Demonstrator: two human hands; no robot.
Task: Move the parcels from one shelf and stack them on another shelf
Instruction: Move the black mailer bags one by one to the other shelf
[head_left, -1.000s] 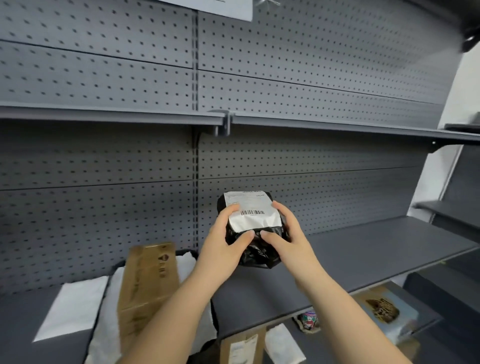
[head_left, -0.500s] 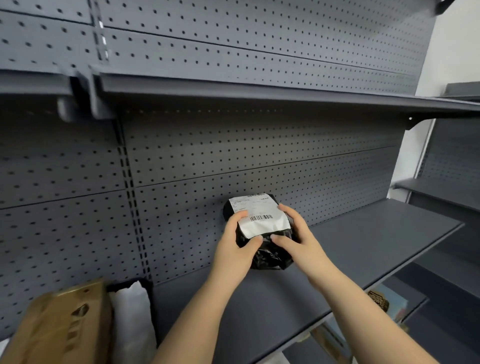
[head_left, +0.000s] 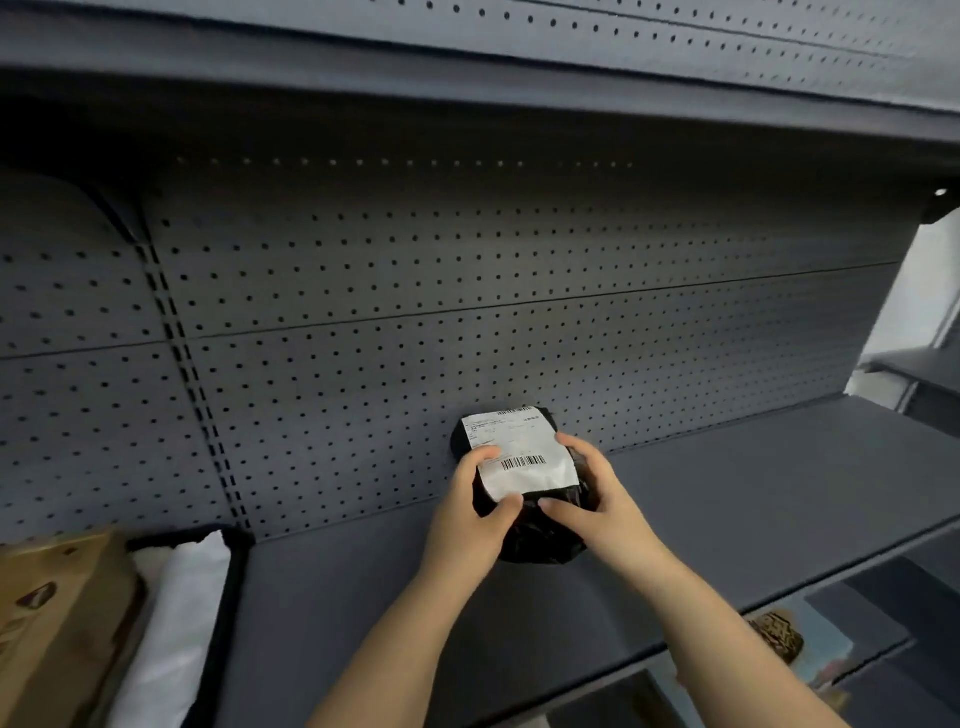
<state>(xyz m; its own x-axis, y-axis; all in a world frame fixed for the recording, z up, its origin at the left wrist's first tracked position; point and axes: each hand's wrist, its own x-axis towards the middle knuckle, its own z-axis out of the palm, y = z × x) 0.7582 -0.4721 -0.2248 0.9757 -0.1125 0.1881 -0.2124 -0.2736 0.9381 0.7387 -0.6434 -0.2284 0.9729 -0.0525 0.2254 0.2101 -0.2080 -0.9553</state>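
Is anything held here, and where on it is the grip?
The black parcel, held from both sides: the left hand grips its left edge, the right hand its right edge, thumbs on the front at the lower edge of the label.

Both my bare forearms reach forward and up, angling in toward each other. My left hand (head_left: 470, 525) grips the black parcel (head_left: 524, 475) on its left side, index finger curled over the upper edge and thumb on the front. My right hand (head_left: 597, 506) grips the opposite side the same way. The thumb tips sit just beside each other, not touching.
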